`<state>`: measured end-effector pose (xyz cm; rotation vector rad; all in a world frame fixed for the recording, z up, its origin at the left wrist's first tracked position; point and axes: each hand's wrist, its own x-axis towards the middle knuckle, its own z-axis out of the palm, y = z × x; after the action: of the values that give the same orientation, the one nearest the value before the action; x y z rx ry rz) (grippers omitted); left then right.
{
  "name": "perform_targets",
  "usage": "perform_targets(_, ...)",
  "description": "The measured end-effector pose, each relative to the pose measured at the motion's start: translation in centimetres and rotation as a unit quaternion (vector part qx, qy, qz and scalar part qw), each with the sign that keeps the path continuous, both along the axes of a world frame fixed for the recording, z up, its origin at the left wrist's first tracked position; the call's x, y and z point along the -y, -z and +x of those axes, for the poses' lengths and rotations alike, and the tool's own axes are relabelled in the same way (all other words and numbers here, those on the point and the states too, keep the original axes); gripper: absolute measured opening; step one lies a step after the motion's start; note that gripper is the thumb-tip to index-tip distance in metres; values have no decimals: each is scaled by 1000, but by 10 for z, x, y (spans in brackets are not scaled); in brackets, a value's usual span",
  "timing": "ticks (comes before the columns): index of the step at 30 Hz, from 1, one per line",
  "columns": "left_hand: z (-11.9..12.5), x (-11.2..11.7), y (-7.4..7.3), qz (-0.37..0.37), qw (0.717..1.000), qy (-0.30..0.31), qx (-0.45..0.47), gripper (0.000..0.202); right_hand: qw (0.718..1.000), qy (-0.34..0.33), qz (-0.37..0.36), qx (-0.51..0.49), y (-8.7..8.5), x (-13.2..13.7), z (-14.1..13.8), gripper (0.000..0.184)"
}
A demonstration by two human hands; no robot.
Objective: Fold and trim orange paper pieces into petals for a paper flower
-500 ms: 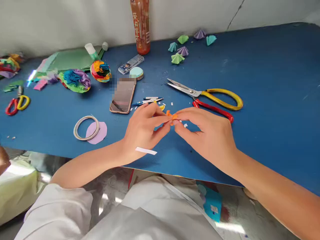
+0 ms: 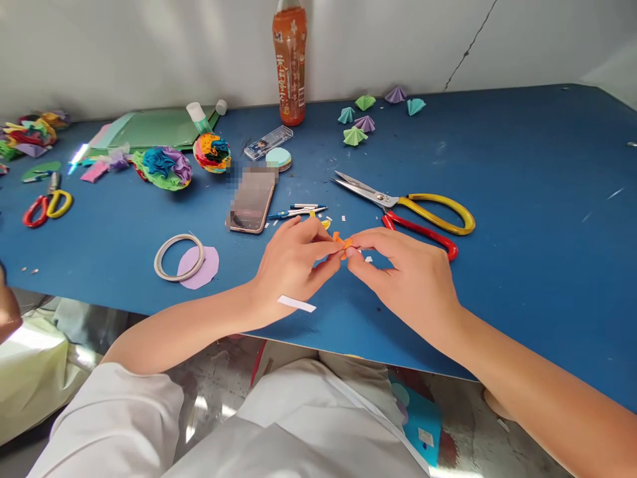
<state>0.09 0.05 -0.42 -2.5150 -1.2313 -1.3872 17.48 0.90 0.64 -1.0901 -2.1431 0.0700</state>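
Note:
A small orange piece of folded paper (image 2: 347, 244) is pinched between the fingertips of both hands, above the blue table. My left hand (image 2: 296, 262) is closed on its left side, with a white strip (image 2: 296, 304) stuck near the wrist. From the other side, my right hand (image 2: 405, 272) grips it between thumb and fingers. My fingers cover much of the paper, so its full shape is hidden. Just beyond my hands lie pens (image 2: 298, 211), a bit of yellow paper (image 2: 326, 224) and white scraps (image 2: 369, 259).
Large scissors (image 2: 381, 198) with red and yellow handles lie beyond my right hand. A phone (image 2: 253, 202), tape roll (image 2: 158, 262) and purple paper disc (image 2: 212, 265) lie leftward. Folded paper pieces (image 2: 355, 136), an orange bottle (image 2: 290, 73) and colourful paper balls (image 2: 166, 169) stand farther back.
The camera view has tilted up slightly, so the table things appear lower. Both hands keep their pinch on the orange paper, with hardly any shift of the fingers.

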Motion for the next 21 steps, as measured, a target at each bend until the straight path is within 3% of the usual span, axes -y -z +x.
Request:
perform_targets(12, 2, 2, -2, -31, 997, 32, 61, 9, 1000, -2, -8, -10, -1, 1, 1, 7)
perform_targets(17, 3, 2, -6, -103, 982, 52, 147, 9, 998, -23, -40, -49, -6, 0, 4, 8)
perform_targets(21, 1, -1, -9, -193, 950, 78, 231, 8, 989, -37, -92, -112, -11, -1, 5, 7)
